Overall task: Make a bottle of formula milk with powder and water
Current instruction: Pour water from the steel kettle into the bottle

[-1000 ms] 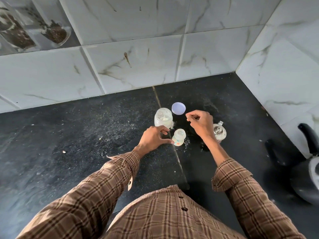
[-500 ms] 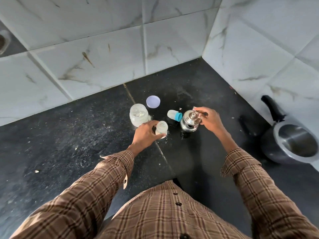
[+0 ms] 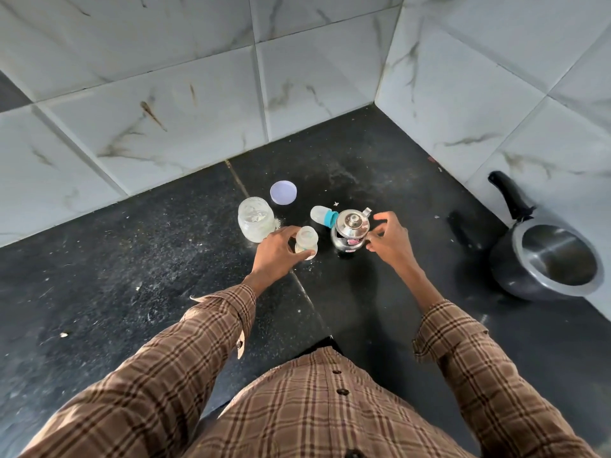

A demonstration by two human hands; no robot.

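Bottle (image 3: 306, 243) clear, uncapped, upright; my L hand (image 3: 276, 256) grips it. R hand (image 3: 390, 241) loose beside 1 kettle (image 3: 350, 233); 1 jar (image 3: 255, 223).

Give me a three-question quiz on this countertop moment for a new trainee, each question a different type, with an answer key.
1. True or false: the left hand grips the baby bottle.
2. What lies on its side between the powder jar and the steel kettle?
A) a spoon
B) the teat cap with a blue ring
C) a knife
3. Fill in: the round lilac lid lies ____ the jar, nearer the wall.

Key:
1. True.
2. B.
3. Behind.
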